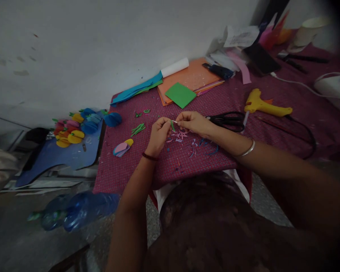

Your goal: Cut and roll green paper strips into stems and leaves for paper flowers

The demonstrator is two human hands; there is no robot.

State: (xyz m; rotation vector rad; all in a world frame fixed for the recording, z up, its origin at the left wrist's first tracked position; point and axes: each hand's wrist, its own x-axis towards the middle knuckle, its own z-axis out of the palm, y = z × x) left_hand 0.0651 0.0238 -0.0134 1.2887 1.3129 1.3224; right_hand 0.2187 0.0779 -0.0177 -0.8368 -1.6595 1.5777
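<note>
Over the middle of the table, my left hand (160, 132) pinches a small green strip (173, 126). My right hand (192, 122) is closed close beside it, thumb and fingertips on a thin whitish piece (174, 121) that meets the strip; its kind is too small to tell. Below the hands lie pink paper scraps (180, 135). To the left sit a small pile of green strips (138, 129), green curled bits (146, 111) and a stack of coloured oval cut-outs (123, 147). Black-handled scissors (228, 121) lie partly behind my right hand and forearm.
A green square sheet (180, 95) rests on orange sheets (195, 75) with a utility knife (218, 70). A yellow glue gun (265, 105), a phone (261, 59) and cables occupy the right. Colourful paper ornaments (75, 136) sit on a blue board (82, 153), left.
</note>
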